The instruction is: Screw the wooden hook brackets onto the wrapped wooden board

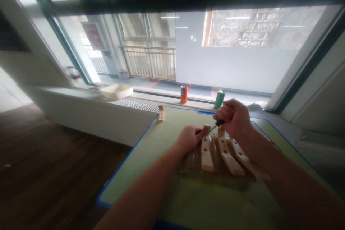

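Note:
My right hand is wrapped round the dark handle of a screwdriver. Its shaft slants down to the left, and the tip meets the upper part of a pale, bent wooden piece with dark holes. Fingers of my left hand are closed against the upper left side of that same piece. Whether they also pinch a screw there is too small to tell. Two similar wooden pieces, one in the middle and one at the right, lie alongside. All three rest on a brown, shiny, film-like base.
A green table with blue edging carries the work. Another small wooden piece stands at its far left corner. On the windowsill are an orange can, a green can and a cream tray. A radiator adjoins the table's left side.

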`<act>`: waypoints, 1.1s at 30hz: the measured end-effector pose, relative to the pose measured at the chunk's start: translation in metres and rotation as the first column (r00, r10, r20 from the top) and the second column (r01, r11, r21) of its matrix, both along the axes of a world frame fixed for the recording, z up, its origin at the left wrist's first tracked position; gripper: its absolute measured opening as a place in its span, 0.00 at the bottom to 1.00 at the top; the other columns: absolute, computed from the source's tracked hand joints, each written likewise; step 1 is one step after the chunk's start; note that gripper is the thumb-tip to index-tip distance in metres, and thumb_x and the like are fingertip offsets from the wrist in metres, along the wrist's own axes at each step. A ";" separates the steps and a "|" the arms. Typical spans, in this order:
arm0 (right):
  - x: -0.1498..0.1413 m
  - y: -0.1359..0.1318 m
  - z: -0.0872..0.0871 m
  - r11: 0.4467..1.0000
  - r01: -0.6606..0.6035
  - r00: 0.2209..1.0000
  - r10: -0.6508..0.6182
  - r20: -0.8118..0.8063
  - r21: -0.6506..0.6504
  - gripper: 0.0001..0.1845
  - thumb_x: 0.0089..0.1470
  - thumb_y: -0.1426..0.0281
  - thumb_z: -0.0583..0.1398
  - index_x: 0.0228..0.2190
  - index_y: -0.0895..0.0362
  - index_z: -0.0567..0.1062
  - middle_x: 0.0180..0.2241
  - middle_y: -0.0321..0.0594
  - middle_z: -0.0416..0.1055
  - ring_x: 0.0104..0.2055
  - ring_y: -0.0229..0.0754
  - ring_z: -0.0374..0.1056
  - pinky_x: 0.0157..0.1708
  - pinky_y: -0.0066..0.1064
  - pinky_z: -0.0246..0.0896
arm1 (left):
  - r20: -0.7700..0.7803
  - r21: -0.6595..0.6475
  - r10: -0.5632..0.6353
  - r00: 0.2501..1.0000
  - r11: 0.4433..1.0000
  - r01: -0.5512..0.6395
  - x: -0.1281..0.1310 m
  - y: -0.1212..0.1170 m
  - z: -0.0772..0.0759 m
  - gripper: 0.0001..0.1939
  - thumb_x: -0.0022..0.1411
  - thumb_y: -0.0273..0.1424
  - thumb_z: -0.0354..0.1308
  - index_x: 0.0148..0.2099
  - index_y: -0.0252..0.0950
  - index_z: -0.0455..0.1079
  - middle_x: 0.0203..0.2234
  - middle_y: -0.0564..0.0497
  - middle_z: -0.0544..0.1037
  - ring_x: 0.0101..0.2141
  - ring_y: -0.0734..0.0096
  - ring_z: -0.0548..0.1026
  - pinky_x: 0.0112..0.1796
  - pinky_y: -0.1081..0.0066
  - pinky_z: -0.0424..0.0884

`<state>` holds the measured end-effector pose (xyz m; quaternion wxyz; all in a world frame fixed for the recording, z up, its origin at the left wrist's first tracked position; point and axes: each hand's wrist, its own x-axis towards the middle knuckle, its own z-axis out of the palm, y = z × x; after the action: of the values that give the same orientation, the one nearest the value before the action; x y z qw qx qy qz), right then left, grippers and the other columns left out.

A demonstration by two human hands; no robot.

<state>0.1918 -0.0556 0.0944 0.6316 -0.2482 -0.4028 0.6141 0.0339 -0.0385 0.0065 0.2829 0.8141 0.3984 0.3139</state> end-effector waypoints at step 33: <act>-0.031 0.001 0.014 0.999 0.034 0.975 -0.030 0.218 -0.012 0.21 0.40 0.76 0.57 0.10 0.54 0.49 0.07 0.24 0.43 0.11 0.27 0.38 0.14 0.27 0.37 | 0.022 0.049 -0.042 0.999 0.998 0.041 0.002 0.006 -0.010 0.31 0.59 0.51 0.41 0.28 0.30 0.72 0.17 0.54 0.66 0.21 0.77 0.59 0.23 0.76 0.50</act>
<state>0.1606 -0.0544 0.1081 0.5916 -0.3253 -0.4609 0.5760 0.0357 -0.0326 -0.0040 0.2740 0.8251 0.3704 0.3269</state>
